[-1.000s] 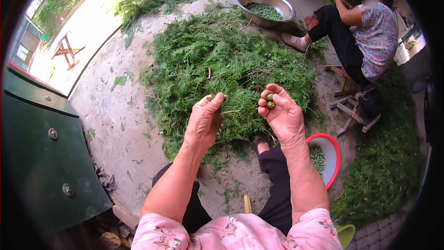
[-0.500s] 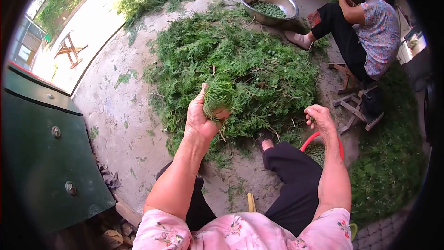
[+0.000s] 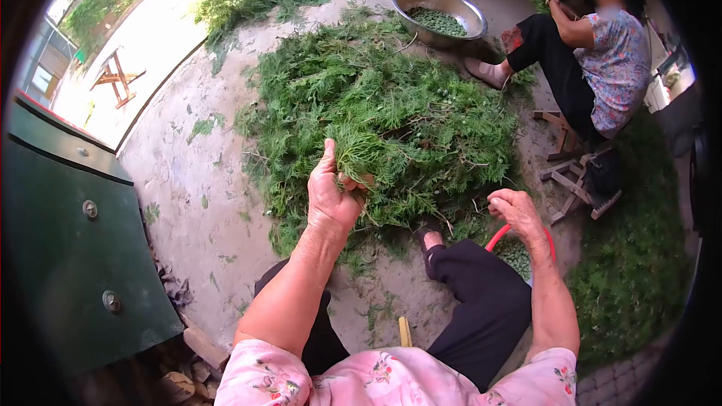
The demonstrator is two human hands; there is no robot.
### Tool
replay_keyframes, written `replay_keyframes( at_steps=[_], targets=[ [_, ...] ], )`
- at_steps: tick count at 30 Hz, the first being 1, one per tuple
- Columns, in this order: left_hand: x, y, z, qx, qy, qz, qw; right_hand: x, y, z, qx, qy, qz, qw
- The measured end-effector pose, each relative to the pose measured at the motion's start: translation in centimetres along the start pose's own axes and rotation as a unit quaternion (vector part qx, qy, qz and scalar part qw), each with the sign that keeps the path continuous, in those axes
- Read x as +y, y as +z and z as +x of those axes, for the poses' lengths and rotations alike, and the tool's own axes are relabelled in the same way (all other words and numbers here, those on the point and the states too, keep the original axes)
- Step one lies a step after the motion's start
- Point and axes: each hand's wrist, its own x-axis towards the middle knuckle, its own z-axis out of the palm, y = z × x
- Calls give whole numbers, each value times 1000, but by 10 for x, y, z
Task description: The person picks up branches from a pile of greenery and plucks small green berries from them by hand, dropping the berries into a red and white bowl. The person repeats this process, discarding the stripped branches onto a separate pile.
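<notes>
My left hand (image 3: 329, 199) is closed around a feathery green conifer sprig (image 3: 358, 152), held above the large heap of cut evergreen branches (image 3: 429, 124). The thumb points up and the sprig fans out over the fingers. To the right, my right hand (image 3: 517, 216) has its fingers curled in, and whatever may be between them is too small to make out. Just below that hand is a container with a red rim (image 3: 495, 238), partly hidden by my forearm. Small green cones or seeds (image 3: 514, 256) lie in it.
A metal basin (image 3: 477, 11) holding similar green pieces stands behind the heap. At the upper right another person (image 3: 617, 53) sits holding greenery. A wooden stool (image 3: 568, 180) stands nearby. More branches (image 3: 632, 278) lie at right; a green metal panel (image 3: 75, 256) stands at left.
My right hand has moved slightly down, and its fingers have curled closer together. My left hand still grips the sprig, lowered a little.
</notes>
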Motion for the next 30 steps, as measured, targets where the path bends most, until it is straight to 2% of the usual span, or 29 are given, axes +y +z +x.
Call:
replay_keyframes(
  at_steps=[1,2,5,6,7,8,13,15,16,17,19,21,23,24,27,28,29,30],
  targets=[
    [-4,-9,2,-14,13,10,1000,-34,23,3,-36,-26,39,998],
    [-10,-17,6,-71,18,-18,997,-62,48,0,-50,-70,47,995],
    [-21,-1,-2,74,57,26,995,-102,119,-3,-85,-172,99,976],
    [-24,-10,3,42,69,38,996,-110,131,-3,-96,-178,99,974],
    [-27,-20,8,11,80,51,995,-118,141,-4,-99,-117,158,975],
    [-26,-15,3,35,103,73,991,-124,149,-5,-101,-53,214,970],
    [-15,-15,-2,43,166,58,984,-135,155,-8,-69,-60,157,983],
    [-13,-23,1,18,180,166,969,-127,156,-1,-10,-171,39,984],
    [-8,-27,2,130,139,307,932,-128,155,0,33,-219,-12,975],
    [-7,-28,4,128,141,305,933,-123,152,1,34,-221,-14,974],
    [-7,-34,9,217,249,304,894,-98,147,2,-46,-205,-158,965],
    [5,-31,1,202,248,278,906,-69,147,-5,-183,-139,-317,920],
    [11,-32,-3,80,200,282,935,-27,155,-10,-369,-139,-438,808],
    [12,-28,-9,81,170,261,947,-18,160,-1,-365,-140,-442,807],
    [21,-24,-12,88,156,216,960,-22,177,16,-451,-83,-497,737],
    [27,-28,-7,98,183,189,960,-22,182,14,-484,-60,-509,709],
    [38,-30,-7,113,219,166,955,-50,177,37,-361,-91,-417,829],
    [50,-34,-4,129,247,147,949,-97,167,63,-231,-125,-255,931]
  ],
)
